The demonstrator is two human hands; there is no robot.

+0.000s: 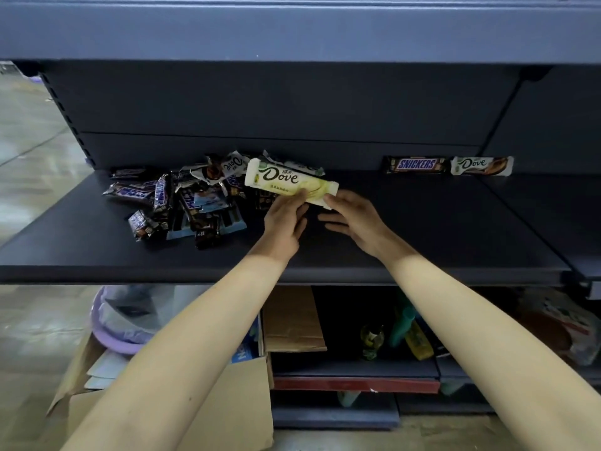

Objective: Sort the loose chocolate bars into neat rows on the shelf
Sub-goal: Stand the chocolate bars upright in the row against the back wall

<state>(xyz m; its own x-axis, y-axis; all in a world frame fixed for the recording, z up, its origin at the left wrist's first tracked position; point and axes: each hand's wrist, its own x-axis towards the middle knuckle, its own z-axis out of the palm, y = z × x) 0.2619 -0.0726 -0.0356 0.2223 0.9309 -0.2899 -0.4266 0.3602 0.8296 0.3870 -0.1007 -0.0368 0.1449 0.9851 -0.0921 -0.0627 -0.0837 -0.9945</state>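
My left hand [286,219] pinches the pale chocolate bar [289,180], lying left-to-right; my right hand [354,219], fingers loose, touches its right end, nearer the Snickers bar [416,164] at the shelf's [439,229] back-right corner.

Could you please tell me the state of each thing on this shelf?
green Dove bar: held up, tilted.
left hand: pinches the green Dove bar.
right hand: fingers relaxed, touches the bar's right end.
loose pile: jumbled, unsorted, on the shelf at left.
Snickers bar: on edge against the back panel.
brown-and-white Dove bar: on edge beside the Snickers bar.
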